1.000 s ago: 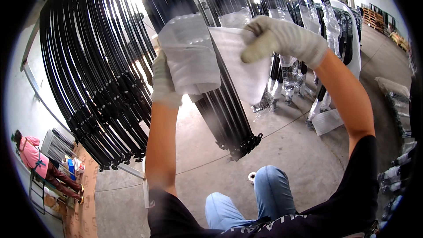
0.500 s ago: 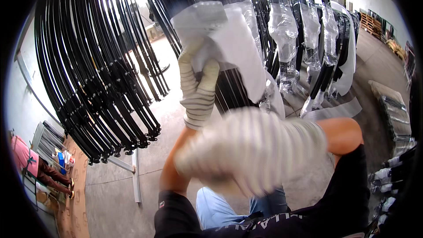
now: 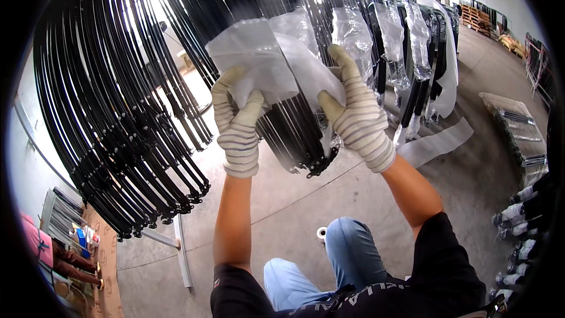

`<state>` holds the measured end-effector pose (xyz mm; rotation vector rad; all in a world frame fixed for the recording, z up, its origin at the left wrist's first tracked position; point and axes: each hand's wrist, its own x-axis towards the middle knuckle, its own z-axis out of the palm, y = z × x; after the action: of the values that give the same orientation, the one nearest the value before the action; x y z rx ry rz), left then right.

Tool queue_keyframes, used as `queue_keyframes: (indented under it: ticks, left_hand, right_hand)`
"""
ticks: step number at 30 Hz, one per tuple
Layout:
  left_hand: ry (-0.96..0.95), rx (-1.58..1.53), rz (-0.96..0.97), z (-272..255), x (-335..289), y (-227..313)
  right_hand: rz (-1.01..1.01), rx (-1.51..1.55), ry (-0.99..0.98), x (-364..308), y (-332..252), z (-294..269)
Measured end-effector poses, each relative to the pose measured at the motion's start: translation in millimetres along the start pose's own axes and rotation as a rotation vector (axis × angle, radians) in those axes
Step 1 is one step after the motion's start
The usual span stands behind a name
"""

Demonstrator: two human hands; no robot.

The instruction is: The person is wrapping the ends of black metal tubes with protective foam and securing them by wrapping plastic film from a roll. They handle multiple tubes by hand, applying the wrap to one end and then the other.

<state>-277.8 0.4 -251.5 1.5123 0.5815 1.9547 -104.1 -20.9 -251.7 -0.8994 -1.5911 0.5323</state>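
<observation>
A translucent white foam sheet [image 3: 253, 53] lies across the front of a hanging bundle of slim black metal rods [image 3: 292, 126]. My left hand [image 3: 238, 123], in a striped knit glove, grips the left part of the sheet, its fingers partly behind it. The matching gloved right hand [image 3: 360, 115] pinches the right side, thumb in front and fingers reaching behind. The rods' lower ends stick out below the sheet, between my wrists.
More black rods [image 3: 126, 123] hang at the left; plastic-wrapped bundles [image 3: 353, 32] hang to the right. A loose foam strip [image 3: 438, 144] and a white tape roll [image 3: 321, 234] lie on the floor. A wrapped stack [image 3: 515, 132] stands at right. Another person [image 3: 44, 241] is at far left.
My right hand, blurred and low in front of me before, has moved up and right onto the sheet's right side. The left hand has shifted slightly left and down, still gripping the sheet.
</observation>
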Motion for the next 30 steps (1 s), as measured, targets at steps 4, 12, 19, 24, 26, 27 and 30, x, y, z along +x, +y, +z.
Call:
queue_keyframes:
  ticks: [4,12,19,24,26,27,30]
  left_hand:
    - [0.018,0.035,0.095,1,-5,3]
    - [0.026,0.061,0.041,-7,-8,5]
    - [0.010,0.017,0.008,-6,-8,7]
    - [-0.060,0.675,0.512,1,-23,-17]
    - [0.027,0.646,0.348,12,-30,-22]
    - [0.026,0.629,0.324,12,-29,-19]
    - [0.015,0.570,0.293,6,-26,-17]
  right_hand:
    - [-0.316,-0.289,0.061,-22,6,9]
    - [-0.427,-0.221,-0.152,-45,8,3]
    - [-0.587,0.087,0.213,-22,13,3]
    - [-0.314,0.593,0.151,-29,-2,7]
    - [-0.326,0.685,0.227,-25,-7,8]
    - [-0.326,0.744,0.306,-23,-10,9]
    - [-0.273,0.811,0.295,-14,-3,-7]
